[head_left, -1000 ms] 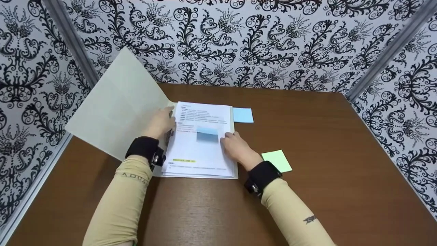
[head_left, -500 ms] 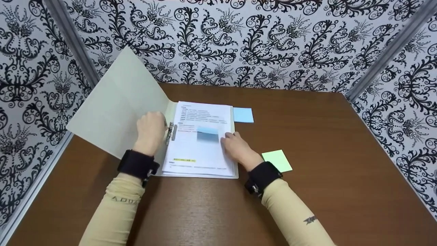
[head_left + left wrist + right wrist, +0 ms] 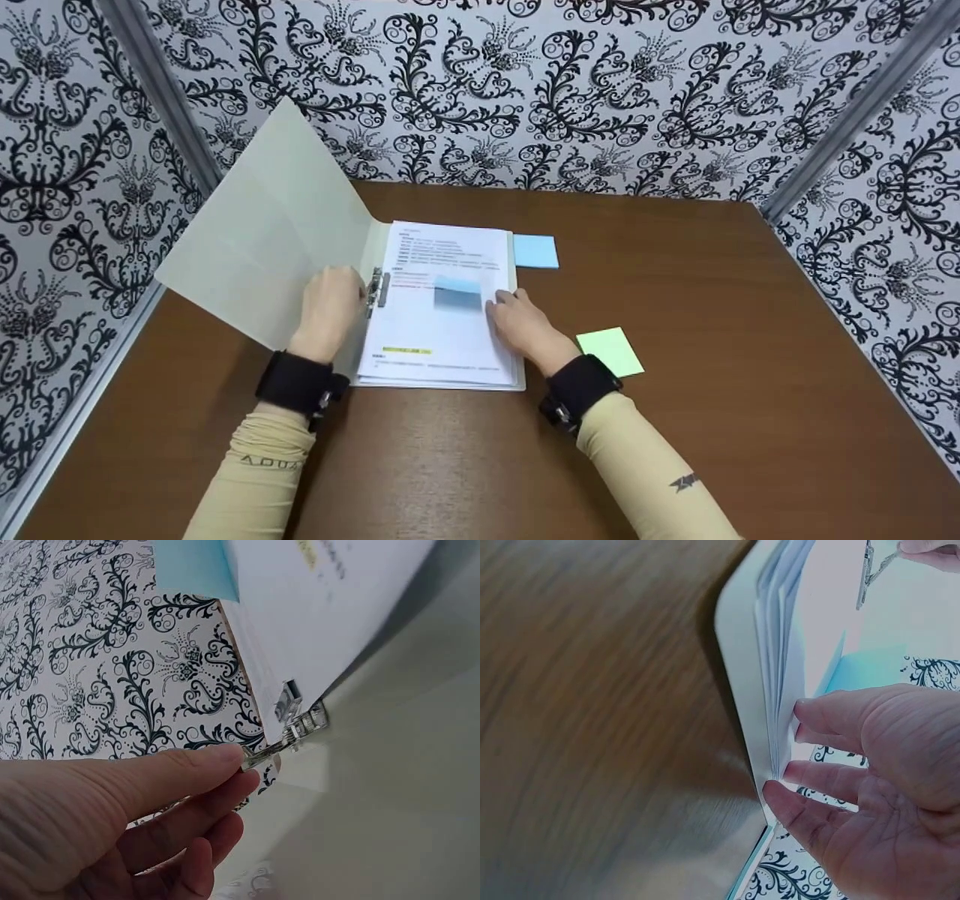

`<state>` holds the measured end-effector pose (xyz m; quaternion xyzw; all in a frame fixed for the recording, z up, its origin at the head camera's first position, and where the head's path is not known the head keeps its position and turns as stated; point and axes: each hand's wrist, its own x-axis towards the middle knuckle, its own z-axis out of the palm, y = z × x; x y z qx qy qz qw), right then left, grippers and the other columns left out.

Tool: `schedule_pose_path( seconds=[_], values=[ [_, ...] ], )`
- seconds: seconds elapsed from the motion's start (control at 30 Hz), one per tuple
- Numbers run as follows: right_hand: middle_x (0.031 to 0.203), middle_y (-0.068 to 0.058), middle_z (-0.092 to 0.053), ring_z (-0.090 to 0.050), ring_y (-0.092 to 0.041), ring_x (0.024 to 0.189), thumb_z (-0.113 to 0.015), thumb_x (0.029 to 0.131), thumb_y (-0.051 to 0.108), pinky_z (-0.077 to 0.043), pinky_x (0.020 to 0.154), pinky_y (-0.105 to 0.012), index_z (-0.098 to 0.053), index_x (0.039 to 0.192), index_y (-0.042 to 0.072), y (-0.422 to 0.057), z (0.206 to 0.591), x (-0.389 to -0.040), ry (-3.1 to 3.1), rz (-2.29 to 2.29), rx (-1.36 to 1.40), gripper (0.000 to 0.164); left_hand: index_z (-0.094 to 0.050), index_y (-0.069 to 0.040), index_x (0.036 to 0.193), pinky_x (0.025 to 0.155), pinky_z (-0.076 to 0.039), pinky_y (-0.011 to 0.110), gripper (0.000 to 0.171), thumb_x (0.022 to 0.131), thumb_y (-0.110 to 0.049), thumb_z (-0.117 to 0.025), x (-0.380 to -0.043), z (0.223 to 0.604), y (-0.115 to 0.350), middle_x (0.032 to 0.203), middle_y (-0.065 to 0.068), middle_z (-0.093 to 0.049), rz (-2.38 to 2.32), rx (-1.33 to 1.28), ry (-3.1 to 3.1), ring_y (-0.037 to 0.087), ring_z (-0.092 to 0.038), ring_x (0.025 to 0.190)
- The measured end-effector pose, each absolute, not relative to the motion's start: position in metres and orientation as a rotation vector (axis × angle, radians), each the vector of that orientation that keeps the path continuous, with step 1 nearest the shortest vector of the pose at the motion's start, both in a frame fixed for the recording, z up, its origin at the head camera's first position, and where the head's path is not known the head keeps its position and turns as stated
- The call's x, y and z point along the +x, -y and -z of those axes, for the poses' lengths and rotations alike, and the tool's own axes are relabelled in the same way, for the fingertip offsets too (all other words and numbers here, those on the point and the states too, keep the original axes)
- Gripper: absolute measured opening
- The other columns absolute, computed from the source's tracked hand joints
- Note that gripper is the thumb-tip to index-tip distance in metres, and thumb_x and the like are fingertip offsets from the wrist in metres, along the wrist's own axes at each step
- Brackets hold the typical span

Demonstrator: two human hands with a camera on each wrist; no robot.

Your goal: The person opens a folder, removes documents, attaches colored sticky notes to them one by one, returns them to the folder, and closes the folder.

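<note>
An opened pale folder lies with its cover raised at the left and a stack of printed sheets inside at the right. Along the inner edge sits a metal clip. My left hand pinches the clip's thin metal lever between thumb and forefinger, clear in the left wrist view. At the stack's right edge, my right hand rests its fingertips on the pages; its fingers are loosely extended in the right wrist view. A blue picture is on the top sheet.
Blue sticky notes lie at the folder's upper right edge. A green sticky note pad is on the brown table beside my right wrist. Patterned walls stand behind and at both sides.
My left hand has moved left and toward me from over the clip, uncovering it. The raised cover has shifted slightly right. My right hand stays in place on the pages.
</note>
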<state>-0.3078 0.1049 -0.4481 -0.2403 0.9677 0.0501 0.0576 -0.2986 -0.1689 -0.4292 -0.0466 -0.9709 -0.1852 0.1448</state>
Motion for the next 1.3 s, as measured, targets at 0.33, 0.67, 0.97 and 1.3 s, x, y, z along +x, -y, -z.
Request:
schedule_pose_path(
  seconds=[0.33,0.67,0.97,1.3],
  values=[
    [0.144,-0.023,-0.053,-0.05,-0.038,0.132,-0.045,0.104,0.006,-0.041,0.112,-0.046,-0.053,0.141,-0.002,-0.101,0.448,-0.308,-2.924,-0.168,-0.701,0.038,-0.077,0.003,0.074,0.073,-0.056,0.053,0.016,0.079,0.006,-0.062,-0.293,0.441,0.172,0.081,0.022,-0.075,0.638,-0.184,2.824,0.044,-0.07,0.08],
    [0.146,-0.023,-0.051,-0.049,-0.04,0.131,-0.043,0.104,0.004,-0.043,0.111,-0.046,-0.051,0.142,-0.002,-0.1,0.448,-0.308,-2.911,-0.153,-0.683,0.039,-0.066,0.004,0.063,0.065,-0.053,0.051,0.017,0.076,0.012,-0.059,-0.291,0.444,0.171,0.077,0.024,-0.069,0.557,-0.303,2.894,0.036,-0.059,0.064],
    [0.151,-0.021,-0.046,-0.046,-0.037,0.13,-0.04,0.106,0.007,-0.048,0.107,-0.045,-0.046,0.147,0.0,-0.099,0.449,-0.308,-2.885,-0.126,-0.611,0.042,-0.069,0.009,0.073,0.072,-0.054,0.052,0.015,0.08,0.013,-0.057,-0.287,0.447,0.168,0.08,0.025,-0.069,0.503,-0.404,2.878,0.044,-0.063,0.075],
    [0.148,-0.021,-0.05,-0.048,-0.038,0.129,-0.04,0.105,0.004,-0.044,0.11,-0.045,-0.049,0.144,-0.001,-0.101,0.448,-0.307,-2.909,-0.14,-0.666,0.04,-0.07,0.006,0.074,0.069,-0.055,0.052,0.013,0.082,0.008,-0.061,-0.286,0.443,0.167,0.08,0.024,-0.071,0.482,-0.315,2.885,0.042,-0.066,0.074]
  ],
)
